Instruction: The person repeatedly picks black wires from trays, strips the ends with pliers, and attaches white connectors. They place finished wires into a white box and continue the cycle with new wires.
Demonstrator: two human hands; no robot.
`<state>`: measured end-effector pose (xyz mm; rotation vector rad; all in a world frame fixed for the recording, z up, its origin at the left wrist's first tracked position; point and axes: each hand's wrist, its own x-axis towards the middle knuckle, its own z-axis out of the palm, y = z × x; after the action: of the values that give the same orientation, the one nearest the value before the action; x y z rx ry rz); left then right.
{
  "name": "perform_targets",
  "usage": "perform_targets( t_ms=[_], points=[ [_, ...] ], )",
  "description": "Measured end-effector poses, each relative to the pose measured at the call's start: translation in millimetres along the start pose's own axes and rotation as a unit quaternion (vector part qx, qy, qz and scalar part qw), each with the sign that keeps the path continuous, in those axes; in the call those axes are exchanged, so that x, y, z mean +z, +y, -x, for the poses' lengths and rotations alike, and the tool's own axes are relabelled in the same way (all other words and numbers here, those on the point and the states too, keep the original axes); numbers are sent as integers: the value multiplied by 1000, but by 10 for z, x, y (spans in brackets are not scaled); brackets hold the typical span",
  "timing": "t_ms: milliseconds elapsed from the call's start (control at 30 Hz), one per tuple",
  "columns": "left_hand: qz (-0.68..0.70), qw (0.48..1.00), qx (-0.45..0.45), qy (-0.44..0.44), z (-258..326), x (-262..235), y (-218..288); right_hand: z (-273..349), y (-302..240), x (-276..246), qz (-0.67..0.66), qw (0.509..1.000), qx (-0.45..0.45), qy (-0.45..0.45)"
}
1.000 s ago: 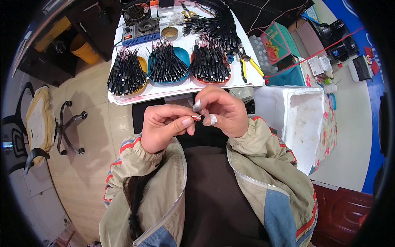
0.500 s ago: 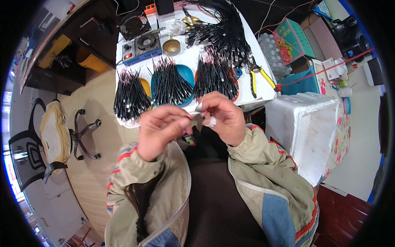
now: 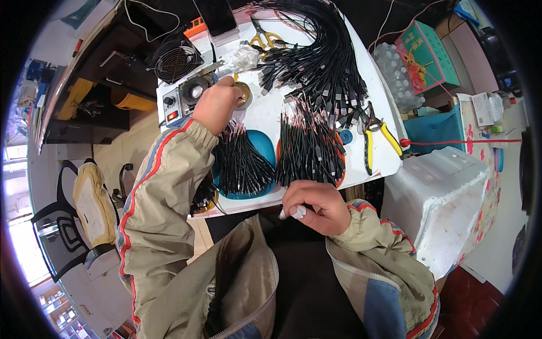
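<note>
My left hand (image 3: 217, 104) reaches forward over the white table (image 3: 372, 73). Its curled fingers rest at a small round brass tin (image 3: 245, 94) beside a grey control box (image 3: 182, 99); what they hold is hidden. My right hand (image 3: 314, 204) stays close to my chest at the table's front edge, fingers curled in, with white caps on two fingertips and nothing visible in it. Just beyond it lie black cables with red-tipped ends on an orange tray (image 3: 340, 176). A second black bundle lies on a blue tray (image 3: 264, 148) under my left forearm.
A big heap of black cables (image 3: 327, 56) covers the back of the table. Yellow-handled pliers (image 3: 377, 141) lie at its right edge, yellow scissors (image 3: 265, 38) at the back, a small fan (image 3: 176, 59) at the left. A white foam box (image 3: 446, 192) stands on the right, a chair (image 3: 73, 220) on the left.
The hands were together at my chest on a small piece. My left hand has left it and stretched forward to the brass tin; my right hand dropped slightly toward the table edge.
</note>
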<state>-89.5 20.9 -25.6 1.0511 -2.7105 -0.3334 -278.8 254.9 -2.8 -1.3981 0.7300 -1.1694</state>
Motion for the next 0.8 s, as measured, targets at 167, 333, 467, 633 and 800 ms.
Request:
perform_targets(
  t_ms=[167, 333, 467, 633, 800],
  points=[
    [-34, 999, -21, -26, -106, 182, -86, -15, 28, -88, -23, 1000, 20, -8],
    [-68, 997, -30, -36, -201, 235, -101, -25, 68, -123, -30, 999, 22, 2],
    [-63, 997, -29, -26, -220, 280, -88, -30, 106, -143, -29, 999, 14, 10],
    [23, 999, -39, 30, -180, 182, -57, 5, 115, -128, -79, 996, 35, 35],
    [55, 992, -47, 100, -28, -111, -22, 66, 50, -84, -116, 988, 72, 76]
  ],
)
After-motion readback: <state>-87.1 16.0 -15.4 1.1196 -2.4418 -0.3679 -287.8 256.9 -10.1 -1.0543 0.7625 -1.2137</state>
